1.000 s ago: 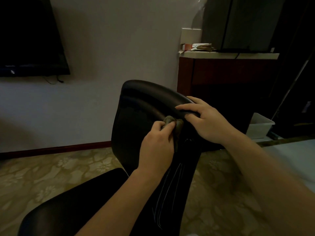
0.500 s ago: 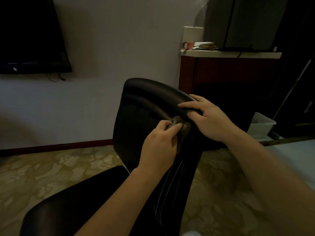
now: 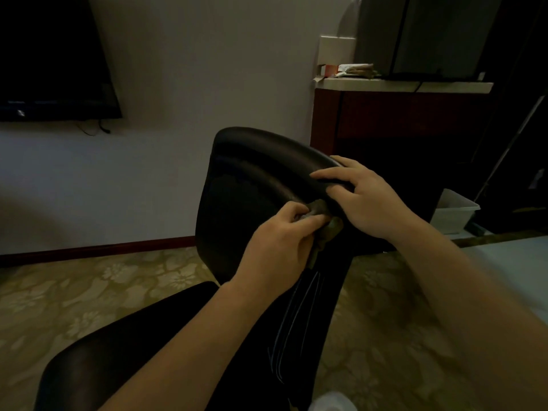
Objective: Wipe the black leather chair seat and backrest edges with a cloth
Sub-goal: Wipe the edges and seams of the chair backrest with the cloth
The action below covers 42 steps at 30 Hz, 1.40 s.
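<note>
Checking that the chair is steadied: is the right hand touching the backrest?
Touching. Head view shows the right hand gripping the backrest at its top edge, curled over it.

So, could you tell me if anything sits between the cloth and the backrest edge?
Nothing visible: the left hand holds the cloth against the backrest edge; the right hand grips that edge just above.

Head camera looks forward-down, near the backrest [image 3: 267, 161].

The left hand [image 3: 277, 247] grips a bunched cloth [image 3: 324, 223] against the black chair [image 3: 252, 179] backrest edge; the right hand [image 3: 364, 200] holds its top rim.
</note>
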Tool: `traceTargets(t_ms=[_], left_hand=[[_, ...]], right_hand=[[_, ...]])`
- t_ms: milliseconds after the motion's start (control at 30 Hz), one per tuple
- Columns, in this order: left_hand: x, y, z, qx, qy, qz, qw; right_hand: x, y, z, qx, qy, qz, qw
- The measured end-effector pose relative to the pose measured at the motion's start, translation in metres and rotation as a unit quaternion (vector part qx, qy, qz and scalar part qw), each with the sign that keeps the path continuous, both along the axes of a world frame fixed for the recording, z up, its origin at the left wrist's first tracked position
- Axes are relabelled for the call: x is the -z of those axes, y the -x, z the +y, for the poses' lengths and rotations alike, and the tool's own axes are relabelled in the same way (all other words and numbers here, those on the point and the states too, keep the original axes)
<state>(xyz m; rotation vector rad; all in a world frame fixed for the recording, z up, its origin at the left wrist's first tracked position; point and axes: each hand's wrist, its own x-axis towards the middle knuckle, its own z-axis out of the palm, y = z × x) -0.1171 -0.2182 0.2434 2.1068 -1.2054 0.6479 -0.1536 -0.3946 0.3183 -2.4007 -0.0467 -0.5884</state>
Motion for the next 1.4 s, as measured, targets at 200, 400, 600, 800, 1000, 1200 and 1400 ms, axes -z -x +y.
traceTargets(t_ms=[200, 400, 600, 800, 1000, 1200, 1400], left_hand=[[0.004, 0.0, 0.012, 0.022, -0.037, -0.022, 0.999], [0.015, -0.018, 0.041, -0.058, 0.109, 0.083, 0.989], [0.02, -0.009, 0.03, 0.0, 0.071, 0.115, 0.991], [0.028, -0.003, 0.015, 0.017, 0.05, 0.107, 0.993], [0.035, 0.006, 0.009, 0.013, 0.034, 0.018, 0.999], [0.057, 0.008, 0.023, 0.01, 0.016, 0.018, 1.0], [0.033, 0.005, 0.014, 0.001, 0.041, 0.005, 0.999]], right_hand=[[0.009, 0.006, 0.003, 0.005, -0.022, -0.036, 0.999], [0.031, 0.03, 0.006, -0.013, -0.077, -0.079, 0.994], [0.039, 0.03, 0.016, 0.021, -0.095, -0.11, 0.989], [0.057, 0.047, 0.01, 0.012, -0.139, -0.073, 0.988], [0.076, 0.052, 0.014, 0.063, -0.114, -0.079, 0.988], [0.089, 0.059, 0.014, 0.057, -0.115, -0.032, 0.991], [0.095, 0.061, 0.017, 0.053, -0.129, -0.056, 0.989]])
